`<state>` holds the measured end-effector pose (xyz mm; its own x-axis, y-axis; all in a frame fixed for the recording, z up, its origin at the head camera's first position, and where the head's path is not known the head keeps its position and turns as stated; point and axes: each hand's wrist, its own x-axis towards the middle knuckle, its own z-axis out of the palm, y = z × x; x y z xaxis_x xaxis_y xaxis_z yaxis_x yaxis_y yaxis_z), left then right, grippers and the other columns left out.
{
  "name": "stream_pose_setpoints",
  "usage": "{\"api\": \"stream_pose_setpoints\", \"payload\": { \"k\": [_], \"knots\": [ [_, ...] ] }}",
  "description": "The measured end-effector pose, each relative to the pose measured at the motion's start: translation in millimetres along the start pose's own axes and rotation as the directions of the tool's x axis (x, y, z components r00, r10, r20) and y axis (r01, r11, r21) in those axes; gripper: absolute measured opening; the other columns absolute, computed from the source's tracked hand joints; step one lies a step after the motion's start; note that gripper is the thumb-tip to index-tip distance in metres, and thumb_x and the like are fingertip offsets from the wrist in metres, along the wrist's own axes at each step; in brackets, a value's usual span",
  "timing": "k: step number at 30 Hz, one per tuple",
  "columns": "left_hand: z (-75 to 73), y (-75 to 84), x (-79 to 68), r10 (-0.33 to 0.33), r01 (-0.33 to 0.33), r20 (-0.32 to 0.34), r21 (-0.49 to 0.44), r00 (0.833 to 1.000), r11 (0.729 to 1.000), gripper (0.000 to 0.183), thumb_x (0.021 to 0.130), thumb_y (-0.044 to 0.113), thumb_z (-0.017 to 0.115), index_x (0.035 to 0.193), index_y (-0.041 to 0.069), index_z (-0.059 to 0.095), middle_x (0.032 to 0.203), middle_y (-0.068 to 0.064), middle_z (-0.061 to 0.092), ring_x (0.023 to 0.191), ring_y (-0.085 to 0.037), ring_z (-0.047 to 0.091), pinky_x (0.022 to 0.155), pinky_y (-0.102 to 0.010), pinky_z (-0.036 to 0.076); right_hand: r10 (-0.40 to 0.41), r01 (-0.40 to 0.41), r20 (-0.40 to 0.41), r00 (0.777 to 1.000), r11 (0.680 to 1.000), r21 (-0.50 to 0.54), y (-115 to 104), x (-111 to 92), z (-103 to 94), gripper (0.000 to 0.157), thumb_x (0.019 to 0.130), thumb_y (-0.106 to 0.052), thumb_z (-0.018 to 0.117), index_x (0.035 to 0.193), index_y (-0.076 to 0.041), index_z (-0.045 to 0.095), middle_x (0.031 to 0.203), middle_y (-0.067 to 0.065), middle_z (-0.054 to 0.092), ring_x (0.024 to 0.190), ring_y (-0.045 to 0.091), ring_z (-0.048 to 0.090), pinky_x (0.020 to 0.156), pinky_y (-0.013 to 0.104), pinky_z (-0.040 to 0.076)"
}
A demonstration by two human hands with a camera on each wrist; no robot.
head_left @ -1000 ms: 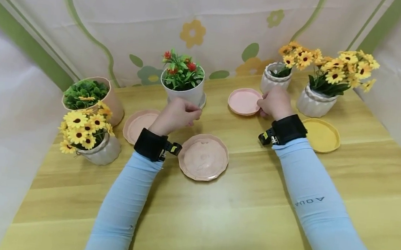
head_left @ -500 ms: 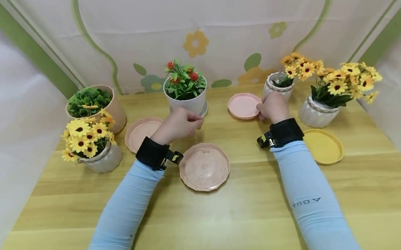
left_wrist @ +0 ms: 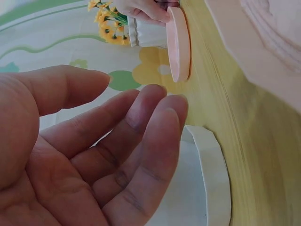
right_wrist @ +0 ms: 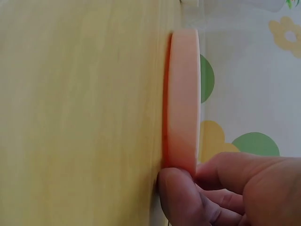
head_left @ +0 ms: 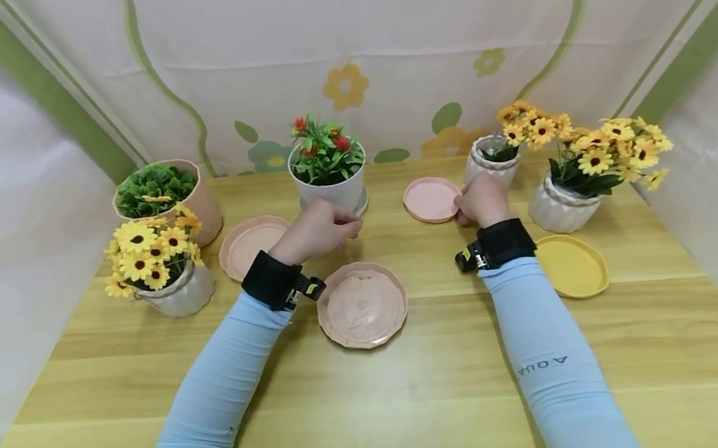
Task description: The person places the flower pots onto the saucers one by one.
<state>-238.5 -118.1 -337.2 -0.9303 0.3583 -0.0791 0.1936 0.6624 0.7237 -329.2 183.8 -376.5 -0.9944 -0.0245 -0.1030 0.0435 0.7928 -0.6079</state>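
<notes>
The small, pale pink, round saucer [head_left: 431, 199] with a shallow upright rim lay on the yellow wood-grain table [head_left: 445, 408], towards the back and right of centre. The person's right hand [head_left: 483, 199] was the nearer one and was in contact: its thumb and fingers pinched the rim at the saucer's right edge, so that nearly the whole disc stretched away to the left of the grip. Being round, the saucer showed no clear long axis. Seen edge-on from the right wrist, it ran roughly parallel to the tabletop; whether the pinched edge was slightly raised could not be told.

The left hand [head_left: 319, 231] was farther off, with the saucer beyond it to the right and well apart. Its fingers were loosely bent, the thumb stood away from them, and it held nothing. It was just in front of the smooth white pot [head_left: 336, 192] of red flowers; whether its fingertips touched the white dish [left_wrist: 214, 174] under that pot was unclear.

Just behind the right hand stood a white ribbed pot [head_left: 491, 171] of orange-yellow daisies. A yellow round plate [head_left: 574, 267] lay to the right of that wrist, and a dull pink scalloped plate [head_left: 363, 305] lay between the forearms.
</notes>
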Motion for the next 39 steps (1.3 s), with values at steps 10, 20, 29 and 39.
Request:
{"api": "stream_pose_setpoints", "payload": {
  "k": [10,20,29,39],
  "knots": [
    [2.9,6.6,3.4,-0.007,0.007,0.001,-0.025,1.000,1.000,0.028,0.101,0.019,0.059,0.114,0.000,0.073,0.096,-0.011,0.072,0.072,-0.022,0.064,0.060,-0.026,0.049,0.033,-0.033,0.015,0.999,0.999,0.032,3.2,2.9,-2.3,0.018,0.092,-0.007,0.057,0.097,0.005,0.068,0.061,0.006,0.067,0.051,0.011,0.064,0.049,0.021,0.048],
    [16.5,21.8,32.5,-0.043,0.051,0.079,-0.093,0.996,0.994,0.039,0.101,0.022,0.057,0.135,0.004,0.059,0.112,-0.016,0.068,0.089,-0.033,0.068,0.073,-0.031,0.055,0.008,-0.009,0.017,1.000,1.000,0.029,7.9,-6.4,-14.4,0.024,0.096,-0.014,0.054,0.088,0.004,0.069,0.065,0.008,0.069,0.057,0.017,0.065,0.057,0.027,0.047],
    [34.4,35.3,79.7,-0.171,0.176,0.048,-0.135,0.984,0.975,0.052,0.103,0.022,0.051,0.150,0.003,0.040,0.123,-0.016,0.061,0.085,-0.021,0.059,0.076,-0.030,0.051,0.105,-0.097,-0.079,0.991,0.990,0.100,13.1,-21.9,-38.2,0.029,0.098,-0.019,0.051,0.092,0.001,0.070,0.070,0.008,0.071,0.058,0.017,0.068,0.059,0.030,0.051],
    [52.9,35.8,118.2,-0.269,0.268,0.002,0.071,0.963,0.961,0.055,0.103,0.024,0.049,0.151,0.001,0.037,0.153,-0.013,0.041,0.127,-0.023,0.046,0.109,-0.035,0.039,0.176,-0.131,-0.217,0.960,0.969,0.208,8.6,-30.8,-51.3,0.041,0.098,-0.023,0.040,0.113,0.011,0.057,0.061,0.009,0.065,0.048,0.020,0.066,0.073,0.042,0.056]
  ]
}}
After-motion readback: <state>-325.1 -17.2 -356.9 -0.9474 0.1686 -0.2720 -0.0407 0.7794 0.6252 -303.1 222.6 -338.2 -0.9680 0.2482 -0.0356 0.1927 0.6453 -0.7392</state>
